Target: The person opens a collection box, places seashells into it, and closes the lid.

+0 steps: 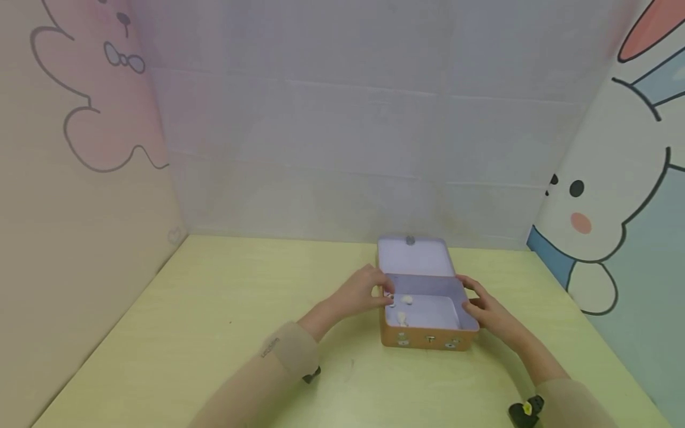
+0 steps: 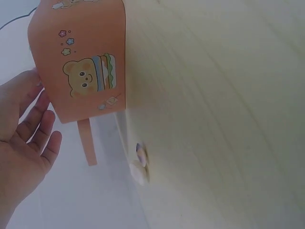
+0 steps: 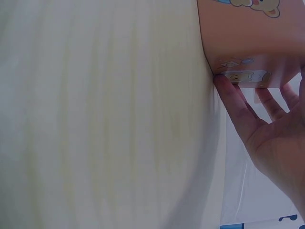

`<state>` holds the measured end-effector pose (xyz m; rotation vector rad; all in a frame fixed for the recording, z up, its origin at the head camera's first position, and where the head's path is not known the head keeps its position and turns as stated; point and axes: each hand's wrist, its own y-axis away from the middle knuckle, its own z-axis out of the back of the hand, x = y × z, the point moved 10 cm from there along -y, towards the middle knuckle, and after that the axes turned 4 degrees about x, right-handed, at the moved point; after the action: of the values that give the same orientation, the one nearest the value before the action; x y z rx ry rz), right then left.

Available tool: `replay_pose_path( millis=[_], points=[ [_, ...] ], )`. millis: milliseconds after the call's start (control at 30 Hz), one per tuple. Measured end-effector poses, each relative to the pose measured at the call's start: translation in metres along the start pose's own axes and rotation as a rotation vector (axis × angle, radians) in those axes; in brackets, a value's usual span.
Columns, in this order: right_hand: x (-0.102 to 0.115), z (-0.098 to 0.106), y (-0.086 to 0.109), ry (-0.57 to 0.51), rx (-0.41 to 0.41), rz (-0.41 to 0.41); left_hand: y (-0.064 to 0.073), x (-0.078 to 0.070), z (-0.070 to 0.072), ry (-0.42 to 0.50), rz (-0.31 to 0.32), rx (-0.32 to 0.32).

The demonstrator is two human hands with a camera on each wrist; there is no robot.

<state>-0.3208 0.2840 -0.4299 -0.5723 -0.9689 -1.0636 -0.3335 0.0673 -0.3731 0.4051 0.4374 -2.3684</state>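
An orange toy suitcase [image 1: 428, 337] with a lilac inside stands on the table, its lid [image 1: 414, 258] tipped back. Inside lie several small white seashells [image 1: 408, 299], mostly toward the left. My left hand [image 1: 361, 291] reaches over the left wall; thumb and forefinger pinch a small, partly hidden shell. In the left wrist view, that left hand [image 2: 24, 129] is beside the bear-printed side, fingertips partly hidden by it. My right hand [image 1: 495, 315] holds the right wall, fingers at the rim. The right wrist view shows the right hand [image 3: 271, 133] touching the case's side.
Two shells [image 2: 139, 171] lie on the pale yellow table [image 1: 241, 333] near the case in the left wrist view. A grey-white sheet [image 1: 321, 148] rises behind the table. Printed panels [image 1: 605, 226] stand at both sides.
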Motion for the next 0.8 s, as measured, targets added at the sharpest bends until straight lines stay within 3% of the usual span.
replay_pose_path(
  millis=[167, 400, 800],
  points=[
    [-0.001, 0.0, -0.001, -0.013, 0.0, 0.0, -0.002, 0.002, -0.004, -0.016, -0.02, -0.01],
    [0.0, 0.001, 0.0, -0.005, -0.008, 0.002, 0.0, 0.005, 0.0, 0.064, 0.017, -0.012],
    [0.001, 0.001, 0.0, -0.003, -0.008, 0.004, 0.012, 0.02, 0.018, 0.17, 0.023, -0.061]
  ],
)
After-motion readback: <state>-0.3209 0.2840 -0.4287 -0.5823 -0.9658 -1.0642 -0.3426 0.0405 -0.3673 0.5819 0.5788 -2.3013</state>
